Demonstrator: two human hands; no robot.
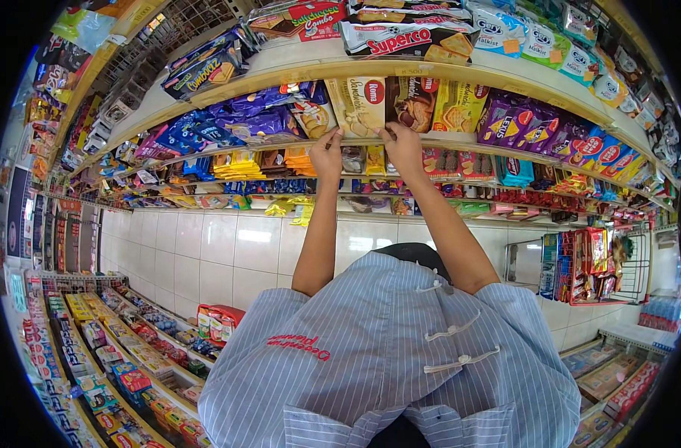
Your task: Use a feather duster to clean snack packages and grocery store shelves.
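Note:
A cream Roma sandwich biscuit pack (356, 106) stands upright on a store shelf, its front facing me. My left hand (326, 157) pinches its lower left corner between thumb and fingers. At the lower right corner, my right hand (403, 147) grips with the thumb on the front; the other fingers are partly hidden. A brown Roma sandwich biscuit pack (410, 103) is directly to the right, followed by a yellow one (458, 106). On the left a white and blue biscuit pack (312, 115) leans beside the cream pack.
Above runs a yellow shelf edge (374, 70) with Superco cracker packs (405, 40) over it. Purple Lexus packs (517, 120) fill the shelf rightward. A loaded shopping cart (598, 266) stands on the tiled floor (206, 238) at right. More stocked shelves (122, 358) and a red basket (220, 322) are behind left.

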